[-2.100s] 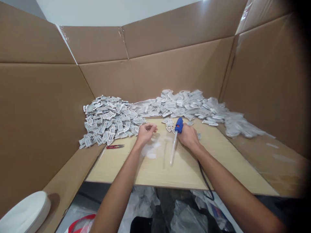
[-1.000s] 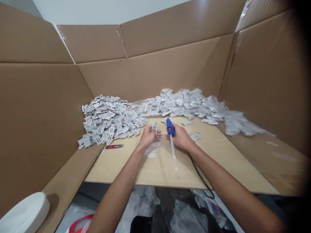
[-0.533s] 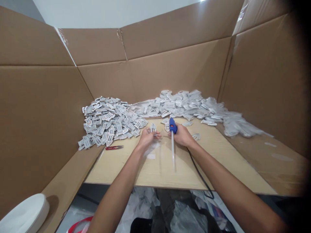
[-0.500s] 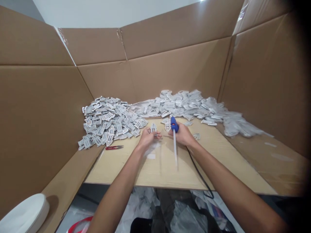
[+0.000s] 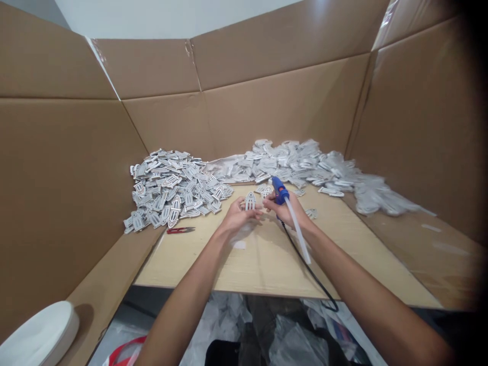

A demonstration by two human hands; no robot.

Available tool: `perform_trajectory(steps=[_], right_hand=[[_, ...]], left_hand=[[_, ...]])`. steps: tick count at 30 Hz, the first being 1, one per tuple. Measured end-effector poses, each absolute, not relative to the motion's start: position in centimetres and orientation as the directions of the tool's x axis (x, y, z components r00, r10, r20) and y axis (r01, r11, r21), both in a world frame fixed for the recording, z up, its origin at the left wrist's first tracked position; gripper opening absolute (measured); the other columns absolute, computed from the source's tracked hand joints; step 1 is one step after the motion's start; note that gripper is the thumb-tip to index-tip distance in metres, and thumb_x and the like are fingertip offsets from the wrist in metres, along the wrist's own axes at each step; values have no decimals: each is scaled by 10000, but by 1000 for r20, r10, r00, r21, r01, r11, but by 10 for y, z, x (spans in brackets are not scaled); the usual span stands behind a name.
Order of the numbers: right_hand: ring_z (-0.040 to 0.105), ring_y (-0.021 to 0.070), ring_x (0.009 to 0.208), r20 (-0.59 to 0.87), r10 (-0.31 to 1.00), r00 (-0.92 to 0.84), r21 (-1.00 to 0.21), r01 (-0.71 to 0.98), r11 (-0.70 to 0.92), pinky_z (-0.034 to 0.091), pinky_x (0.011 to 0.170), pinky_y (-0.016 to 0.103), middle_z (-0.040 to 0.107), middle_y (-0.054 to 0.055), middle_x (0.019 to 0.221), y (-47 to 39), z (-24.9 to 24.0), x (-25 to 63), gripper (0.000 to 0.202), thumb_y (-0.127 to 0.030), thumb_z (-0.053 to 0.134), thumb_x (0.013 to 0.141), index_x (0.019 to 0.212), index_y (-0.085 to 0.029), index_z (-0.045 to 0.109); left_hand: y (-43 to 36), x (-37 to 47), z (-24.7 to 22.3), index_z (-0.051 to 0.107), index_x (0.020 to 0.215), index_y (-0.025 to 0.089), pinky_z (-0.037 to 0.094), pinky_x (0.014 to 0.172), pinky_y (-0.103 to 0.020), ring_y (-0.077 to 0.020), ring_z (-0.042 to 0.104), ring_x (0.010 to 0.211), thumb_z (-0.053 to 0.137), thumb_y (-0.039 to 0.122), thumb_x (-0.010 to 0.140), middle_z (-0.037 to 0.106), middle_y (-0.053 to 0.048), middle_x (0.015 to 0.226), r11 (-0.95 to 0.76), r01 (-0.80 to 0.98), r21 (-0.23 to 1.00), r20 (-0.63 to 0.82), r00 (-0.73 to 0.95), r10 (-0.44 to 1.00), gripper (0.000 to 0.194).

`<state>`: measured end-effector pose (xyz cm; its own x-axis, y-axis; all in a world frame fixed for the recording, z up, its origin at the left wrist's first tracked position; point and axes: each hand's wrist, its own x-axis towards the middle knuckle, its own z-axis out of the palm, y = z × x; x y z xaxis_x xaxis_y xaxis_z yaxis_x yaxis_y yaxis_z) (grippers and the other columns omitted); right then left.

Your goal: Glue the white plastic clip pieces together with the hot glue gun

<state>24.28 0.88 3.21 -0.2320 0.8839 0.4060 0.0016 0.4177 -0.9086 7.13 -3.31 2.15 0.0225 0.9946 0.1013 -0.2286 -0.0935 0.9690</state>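
Note:
Upright in my left hand [image 5: 238, 216] is a small grey arched piece [image 5: 250, 201] with white outlines. Close to its right, my right hand [image 5: 284, 203] is wrapped round a blue glue gun [image 5: 280, 190], and a long whitish glue stick [image 5: 298, 231] sticks out of it toward me. The thumb and fingertip of that hand are near the piece. Behind the hands lies another outlined piece [image 5: 266, 191]. A small white slip [image 5: 239, 245] rests on the board below my left hand.
Loose grey pieces are heaped [image 5: 179, 188] at the left, with red snips [image 5: 180, 230] in front. Bagged pieces [image 5: 293, 162] line the back right. Cardboard walls [image 5: 267, 107] surround the board [image 5: 183, 269]. A black cord [image 5: 305, 264] hangs over its front edge. A white round object [image 5: 41, 335] is lower left.
The glue gun has tilted, its glue stick swinging to the right. My left hand and its piece have moved slightly right, and the right hand's fingertips have come nearer to the piece.

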Motion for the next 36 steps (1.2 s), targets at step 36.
perform_trajectory(steps=[36], right_hand=[[586, 175, 660, 561, 785, -261, -704, 349, 619, 441, 632, 273, 691, 15, 812, -15, 31, 237, 171, -286, 636, 772, 903, -248, 533]], left_hand=[[-32, 78, 23, 654, 1036, 133, 586, 752, -299, -160, 692, 764, 847, 164, 692, 722, -77, 910, -110, -245, 963, 146, 138, 980, 395]])
